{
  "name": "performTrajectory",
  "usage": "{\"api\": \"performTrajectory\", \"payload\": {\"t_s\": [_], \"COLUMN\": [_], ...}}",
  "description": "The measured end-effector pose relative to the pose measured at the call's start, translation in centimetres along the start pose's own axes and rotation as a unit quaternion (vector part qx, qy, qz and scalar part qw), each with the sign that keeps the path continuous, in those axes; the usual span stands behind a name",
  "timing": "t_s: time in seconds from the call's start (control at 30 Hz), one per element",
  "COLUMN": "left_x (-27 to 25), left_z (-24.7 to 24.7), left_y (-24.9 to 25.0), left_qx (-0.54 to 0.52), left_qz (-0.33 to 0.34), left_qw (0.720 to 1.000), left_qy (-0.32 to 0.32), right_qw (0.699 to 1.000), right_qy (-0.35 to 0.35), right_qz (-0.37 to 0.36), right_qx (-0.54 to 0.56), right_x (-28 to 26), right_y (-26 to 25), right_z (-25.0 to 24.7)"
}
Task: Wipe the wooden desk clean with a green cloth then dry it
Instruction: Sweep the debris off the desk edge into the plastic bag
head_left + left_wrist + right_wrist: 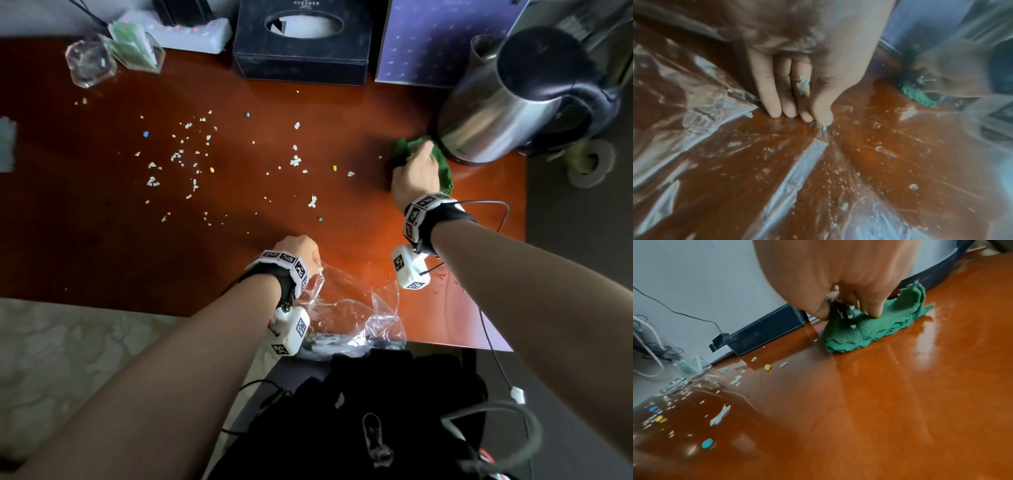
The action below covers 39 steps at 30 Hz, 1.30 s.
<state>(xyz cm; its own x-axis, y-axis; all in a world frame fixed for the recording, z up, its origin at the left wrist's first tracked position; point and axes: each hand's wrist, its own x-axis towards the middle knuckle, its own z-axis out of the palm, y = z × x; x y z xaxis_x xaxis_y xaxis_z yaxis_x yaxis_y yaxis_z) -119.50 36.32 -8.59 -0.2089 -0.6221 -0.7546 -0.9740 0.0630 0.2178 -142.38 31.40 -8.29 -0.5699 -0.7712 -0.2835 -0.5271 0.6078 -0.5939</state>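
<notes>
The green cloth (pixel 433 161) lies bunched on the wooden desk (pixel 239 192), touching the base of the steel kettle (pixel 507 102). The right hand (pixel 414 174) sits on top of it, fingers (pixel 875 308) curled down into the fabric and gripping it. Well apart from the kettle, at the desk's near edge, the left hand (pixel 298 250) pinches a clear plastic bag (pixel 346 308) between thumb and fingers (pixel 768 91). Paper scraps (pixel 178 157) and small coloured bits lie scattered farther from the kettle than the cloth
</notes>
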Motion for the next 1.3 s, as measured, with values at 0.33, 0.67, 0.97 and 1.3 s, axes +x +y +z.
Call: {"api": "performTrajectory", "payload": {"t_s": [0.33,0.67,0.97,1.3], "left_x": [-0.2,-1.2,-2.3,-2.2], "left_z": [0.0,0.0,-1.1,-1.4], "left_y": [0.0,-0.5,-2.8,-5.3], "left_qx": [0.001,-0.002,-0.007,-0.058], "left_qz": [-0.01,0.006,-0.05,-0.096], "left_qw": [1.0,1.0,0.998,0.993], "left_qy": [0.005,0.02,0.042,0.035], "right_qw": [0.966,0.993,0.993,0.977], "right_qy": [-0.198,-0.028,-0.111,-0.192], "right_qz": [-0.148,-0.07,-0.031,-0.07], "right_qx": [-0.081,0.095,0.031,0.062], "right_x": [-3.1,-1.1,-3.0,-4.2], "right_y": [-0.9,-0.6,-1.2,-4.9], "right_z": [-0.4,-3.1,-0.8,3.2]}}
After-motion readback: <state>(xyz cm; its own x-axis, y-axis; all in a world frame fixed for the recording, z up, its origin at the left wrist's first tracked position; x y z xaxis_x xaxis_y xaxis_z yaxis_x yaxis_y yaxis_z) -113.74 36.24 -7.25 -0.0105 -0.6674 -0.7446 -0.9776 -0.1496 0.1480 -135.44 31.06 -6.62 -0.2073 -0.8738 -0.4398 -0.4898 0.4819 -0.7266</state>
